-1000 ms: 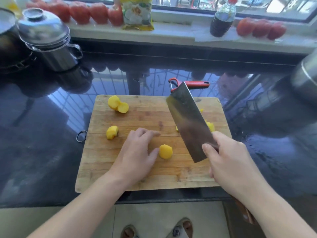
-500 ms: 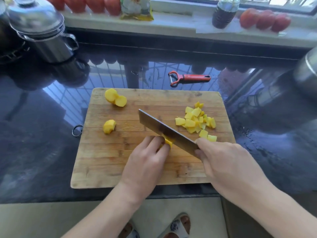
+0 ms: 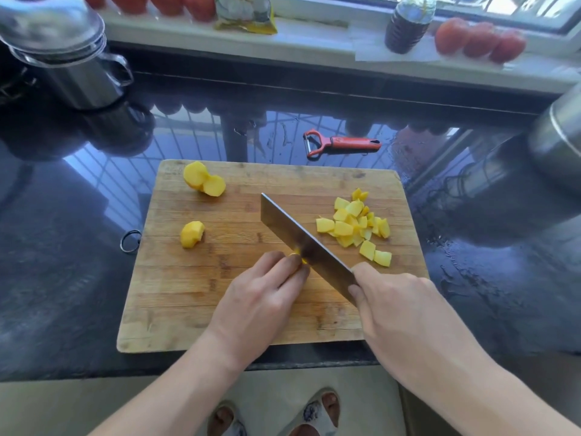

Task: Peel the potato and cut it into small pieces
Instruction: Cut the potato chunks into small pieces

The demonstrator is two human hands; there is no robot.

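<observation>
On the wooden cutting board (image 3: 176,297) my left hand (image 3: 261,300) pins a yellow potato chunk (image 3: 296,257) with its fingertips; most of the chunk is hidden under them. My right hand (image 3: 399,313) grips the handle of a cleaver (image 3: 301,240), whose blade lies edge-down on that chunk, right against my left fingertips. A heap of small potato cubes (image 3: 358,226) lies to the right of the blade. Two larger peeled pieces sit at the board's far left corner (image 3: 204,183), and one more potato piece (image 3: 191,234) lies at the left.
A red peeler (image 3: 341,143) lies on the wet black counter (image 3: 63,278) just beyond the board. A steel pot with lid (image 3: 63,55) stands far left, another steel vessel (image 3: 559,140) at the right edge. Tomatoes (image 3: 479,40), a dark bottle (image 3: 407,23) and a packet (image 3: 245,12) line the sill.
A second ago the cleaver was raised and my left hand lay beside the chunk. The blade came down onto the chunk, my left fingers closed over it, and it has stayed there since.
</observation>
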